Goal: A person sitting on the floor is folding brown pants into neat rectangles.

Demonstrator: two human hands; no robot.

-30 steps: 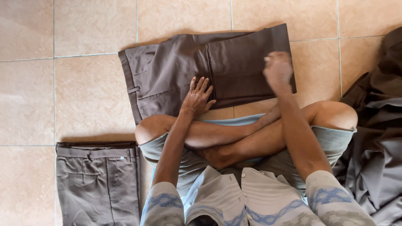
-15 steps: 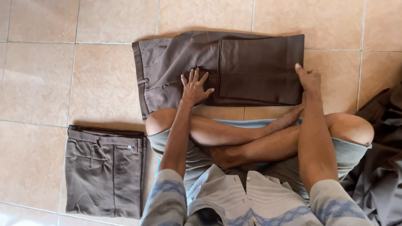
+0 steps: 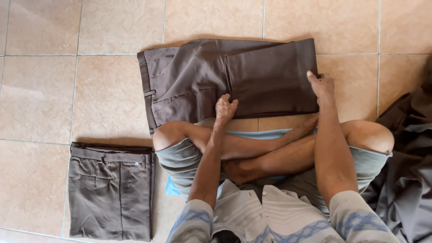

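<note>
- Brown trousers point(image 3: 225, 81) lie flat on the tiled floor at 12 o'clock from the seated person, folded in half lengthwise, waistband at the 9 o'clock end.
- The legs are doubled back over the seat, forming a darker rectangular panel on the 3 o'clock half, its folded edge running up the middle.
- The near edge touches the person's knee; a belt loop shows on the waistband.

One head-worn camera looks steeply down, close over the sitter's crossed legs and tiled floor point(image 3: 54, 90).
</note>
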